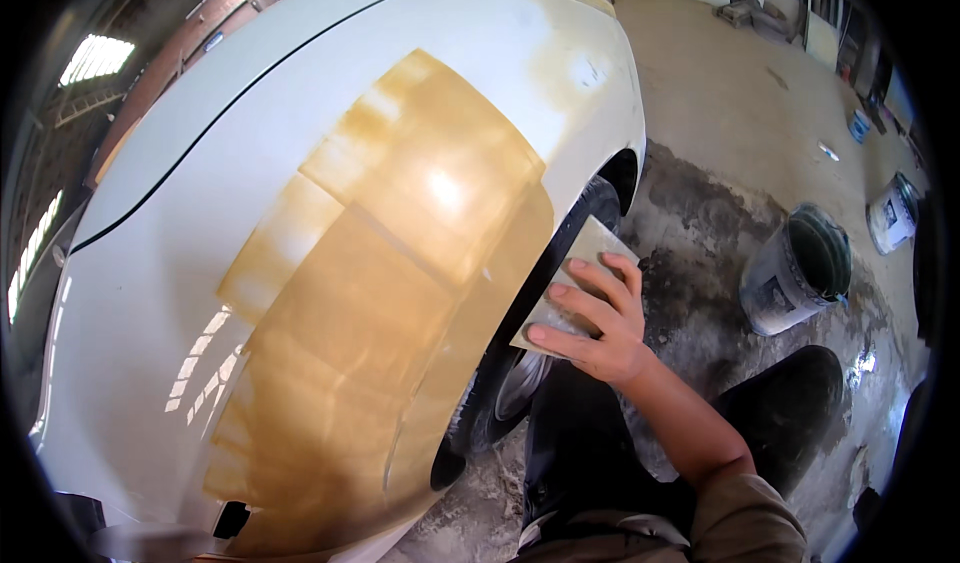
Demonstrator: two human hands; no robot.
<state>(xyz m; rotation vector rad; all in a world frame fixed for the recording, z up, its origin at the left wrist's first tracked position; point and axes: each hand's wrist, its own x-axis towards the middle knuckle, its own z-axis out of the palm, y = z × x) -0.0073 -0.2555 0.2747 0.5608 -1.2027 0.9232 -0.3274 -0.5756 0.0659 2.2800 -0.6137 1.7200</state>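
A white car's front fender fills the left half, with a large patch of tan filler or primer in overlapping rectangles and patchy edges. To the right of the patch, my right hand grips a flat pale grey rectangular pad, fingers spread across its face and slightly bent. The pad is held in front of the dark wheel arch and tire, partly covering them; whether it touches the car I cannot tell. My left hand is not in view.
A dark-streaked bucket stands on the stained concrete floor to my right, with another bucket and a small blue one farther off. Stacked panels and clutter line the back. My dark-trousered legs are below.
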